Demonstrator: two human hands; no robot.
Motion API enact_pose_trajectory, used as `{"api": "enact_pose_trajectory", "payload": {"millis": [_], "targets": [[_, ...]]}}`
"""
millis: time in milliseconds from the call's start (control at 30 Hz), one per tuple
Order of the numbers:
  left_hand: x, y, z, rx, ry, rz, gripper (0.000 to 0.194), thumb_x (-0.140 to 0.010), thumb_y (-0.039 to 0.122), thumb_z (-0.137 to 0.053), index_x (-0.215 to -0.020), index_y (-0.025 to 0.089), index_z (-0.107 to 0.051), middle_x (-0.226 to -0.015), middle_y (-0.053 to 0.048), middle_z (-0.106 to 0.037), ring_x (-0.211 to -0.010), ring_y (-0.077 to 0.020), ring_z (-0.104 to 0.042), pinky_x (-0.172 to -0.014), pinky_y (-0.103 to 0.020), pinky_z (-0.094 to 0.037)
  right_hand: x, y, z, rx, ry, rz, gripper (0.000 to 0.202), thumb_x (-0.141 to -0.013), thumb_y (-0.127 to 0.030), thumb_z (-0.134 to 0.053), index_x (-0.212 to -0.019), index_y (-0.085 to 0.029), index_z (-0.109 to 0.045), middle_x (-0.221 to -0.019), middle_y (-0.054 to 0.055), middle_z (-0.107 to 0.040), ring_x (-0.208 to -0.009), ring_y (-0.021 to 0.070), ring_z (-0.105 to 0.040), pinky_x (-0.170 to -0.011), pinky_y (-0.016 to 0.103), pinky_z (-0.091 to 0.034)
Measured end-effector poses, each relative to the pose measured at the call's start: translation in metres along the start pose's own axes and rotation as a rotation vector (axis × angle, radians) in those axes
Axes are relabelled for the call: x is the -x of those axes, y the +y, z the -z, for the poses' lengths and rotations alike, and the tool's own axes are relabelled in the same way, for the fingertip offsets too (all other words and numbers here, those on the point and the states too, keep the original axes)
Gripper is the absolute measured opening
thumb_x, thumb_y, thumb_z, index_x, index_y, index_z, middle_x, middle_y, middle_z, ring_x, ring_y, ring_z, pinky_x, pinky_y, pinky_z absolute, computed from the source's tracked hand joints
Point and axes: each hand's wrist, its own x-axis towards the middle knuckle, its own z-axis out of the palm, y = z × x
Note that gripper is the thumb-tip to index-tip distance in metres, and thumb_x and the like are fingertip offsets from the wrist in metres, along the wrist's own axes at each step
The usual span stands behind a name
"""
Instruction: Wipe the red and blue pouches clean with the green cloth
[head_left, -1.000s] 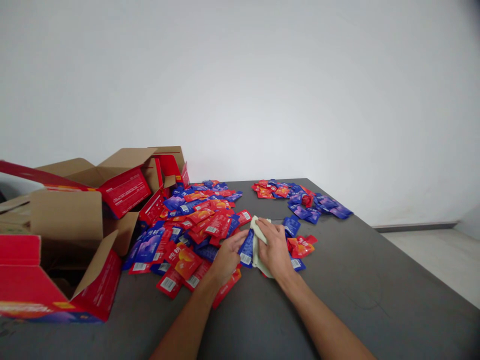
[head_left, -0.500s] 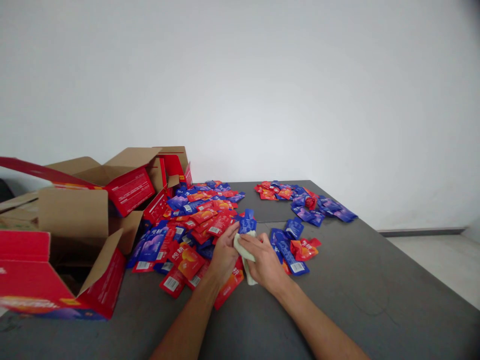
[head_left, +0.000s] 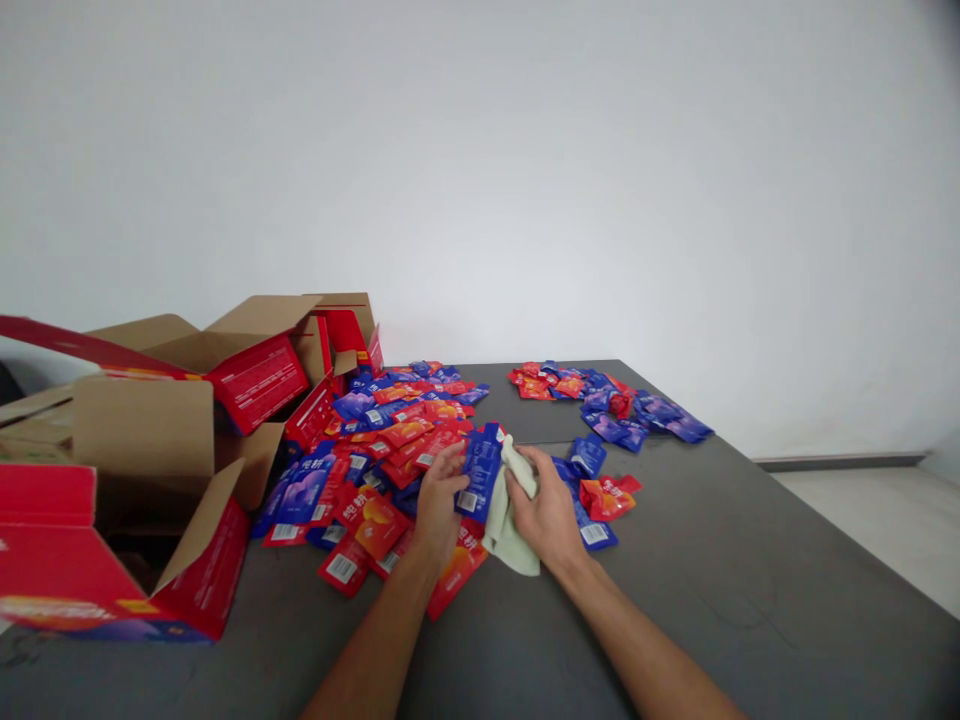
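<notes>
My left hand (head_left: 441, 500) grips the left edge of a blue spouted pouch (head_left: 480, 470), its barcode side facing me. Closed round a pale green cloth (head_left: 512, 525), my right hand (head_left: 547, 508) is just to the right of the pouch; the cloth hangs down against the pouch's right edge. Below the pouch lies a red pouch (head_left: 459, 565) with orange print. Left of my left hand spreads a large mixed pile of red and blue pouches (head_left: 379, 515). Several blue pouches (head_left: 596, 537) and a crumpled red pouch (head_left: 609, 497) lie beyond my right hand.
Open red cardboard boxes stand along the left, the nearest box (head_left: 210, 590) with flaps raised and others (head_left: 262, 385) behind it. A second group of pouches (head_left: 551, 382) lies at the back right of the dark table (head_left: 720, 600). A white wall rises behind.
My hands have moved apart. The cloth has come off the pouch's front and now hangs from my right hand, and the pouch shows its barcode side more fully.
</notes>
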Motion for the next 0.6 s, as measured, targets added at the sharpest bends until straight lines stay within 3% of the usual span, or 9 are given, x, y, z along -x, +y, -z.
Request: {"api": "enact_pose_trajectory", "payload": {"millis": [133, 233, 333, 467, 600], "targets": [[0.000, -0.005, 0.001, -0.103, -0.009, -0.031, 0.045, -0.062, 0.009, -0.067, -0.105, 0.021, -0.069, -0.095, -0.002, -0.072, -0.075, -0.0144, -0.065, -0.066, -0.024, -0.047, 0.005, -0.008, -0.003, -0.049, -0.032, 0.065, 0.030, -0.093, -0.027, -0.055, -0.122, -0.022, -0.056, -0.120, 0.010, -0.065, -0.109, 0.0241, -0.062, -0.096, 0.040, -0.050], [0.000, -0.012, 0.000, -0.171, -0.076, -0.021, 0.029, -0.067, 0.015, -0.071, -0.096, 0.017, -0.073, -0.100, -0.007, -0.074, -0.091, -0.0192, -0.067, -0.081, -0.028, -0.049, 0.007, -0.005, -0.004, -0.068, -0.068, 0.207, 0.029, -0.093, -0.021, -0.055, -0.123, -0.024, -0.057, -0.123, 0.009, -0.065, -0.114, 0.0238, -0.060, -0.100, 0.041, -0.047], [0.002, -0.015, -0.006, -0.071, -0.128, 0.016, 0.019, -0.074, 0.028, -0.072, -0.088, 0.015, -0.074, -0.098, -0.010, -0.075, -0.101, -0.0245, -0.067, -0.092, -0.034, -0.048, 0.008, -0.001, -0.006, -0.049, -0.094, 0.330, 0.033, -0.092, -0.014, -0.053, -0.122, -0.025, -0.060, -0.127, 0.009, -0.063, -0.117, 0.0244, -0.057, -0.101, 0.044, -0.044], [0.007, -0.010, -0.013, 0.094, -0.154, 0.021, 0.031, -0.081, 0.037, -0.069, -0.105, 0.019, -0.073, -0.112, -0.008, -0.073, -0.119, -0.0247, -0.061, -0.105, -0.036, -0.043, 0.012, -0.004, -0.008, 0.016, -0.169, 0.386, 0.040, -0.088, -0.007, -0.052, -0.123, -0.024, -0.063, -0.129, 0.010, -0.060, -0.114, 0.0242, -0.056, -0.096, 0.042, -0.045], [0.010, -0.002, -0.015, 0.071, -0.127, 0.108, 0.040, -0.085, 0.042, -0.064, -0.118, 0.020, -0.070, -0.122, -0.008, -0.070, -0.128, -0.0246, -0.055, -0.111, -0.037, -0.039, 0.013, -0.009, -0.007, 0.082, -0.288, 0.401, 0.048, -0.083, -0.002, -0.052, -0.123, -0.025, -0.065, -0.129, 0.009, -0.061, -0.112, 0.0240, -0.056, -0.094, 0.040, -0.044]]}}
